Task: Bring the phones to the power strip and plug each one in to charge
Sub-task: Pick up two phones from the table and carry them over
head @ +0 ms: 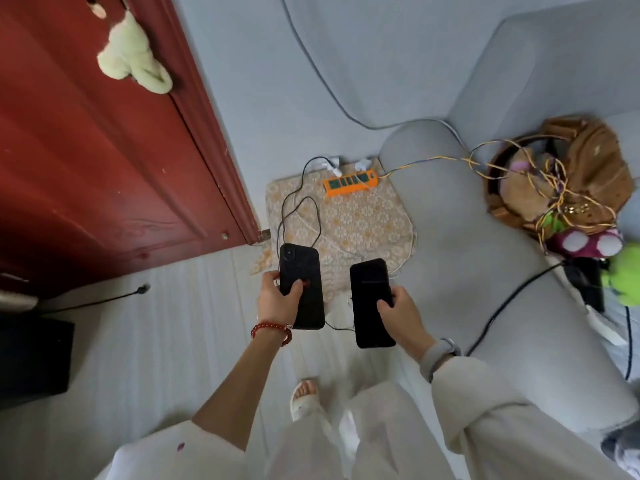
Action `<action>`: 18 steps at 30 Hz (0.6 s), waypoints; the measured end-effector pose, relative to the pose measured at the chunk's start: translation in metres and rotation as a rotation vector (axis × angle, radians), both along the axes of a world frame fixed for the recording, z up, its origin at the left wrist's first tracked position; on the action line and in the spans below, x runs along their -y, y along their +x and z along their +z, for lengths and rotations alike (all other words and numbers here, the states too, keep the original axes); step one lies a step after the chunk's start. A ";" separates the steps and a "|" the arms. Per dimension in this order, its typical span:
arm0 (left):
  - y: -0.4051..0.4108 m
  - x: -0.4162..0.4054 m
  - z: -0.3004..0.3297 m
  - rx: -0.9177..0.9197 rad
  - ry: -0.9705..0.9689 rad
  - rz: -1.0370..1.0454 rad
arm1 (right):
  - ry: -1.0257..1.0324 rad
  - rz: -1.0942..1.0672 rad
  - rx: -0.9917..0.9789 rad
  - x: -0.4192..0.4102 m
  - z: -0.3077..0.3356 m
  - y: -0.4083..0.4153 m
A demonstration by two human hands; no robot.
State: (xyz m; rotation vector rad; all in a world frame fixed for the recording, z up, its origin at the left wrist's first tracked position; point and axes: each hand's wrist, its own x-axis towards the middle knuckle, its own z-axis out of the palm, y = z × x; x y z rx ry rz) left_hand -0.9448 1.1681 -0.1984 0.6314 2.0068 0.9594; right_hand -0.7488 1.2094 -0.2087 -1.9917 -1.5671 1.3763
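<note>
My left hand point(277, 299) grips a black phone point(302, 271) with its back and camera facing up. My right hand point(401, 313) grips a second black phone point(369, 299), its dark screen facing up. Both phones hang above the floor in front of a floral cloth point(360, 220). An orange power strip point(350, 182) lies at the far edge of that cloth, with white chargers point(335, 167) plugged in near it. A black cable point(294, 206) and a white cable point(410, 237) loop across the cloth toward the phones.
A red door point(104, 150) stands at the left with a pale plush toy point(133, 57) hanging on it. A grey sofa point(485, 271) fills the right side, holding a brown bag point(588, 168), tangled wires and plush toys. A black box point(34, 358) sits at the lower left.
</note>
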 end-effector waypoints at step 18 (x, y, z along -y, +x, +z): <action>0.062 -0.282 -0.171 0.090 -0.334 0.141 | -0.257 0.231 0.175 -0.321 -0.149 0.014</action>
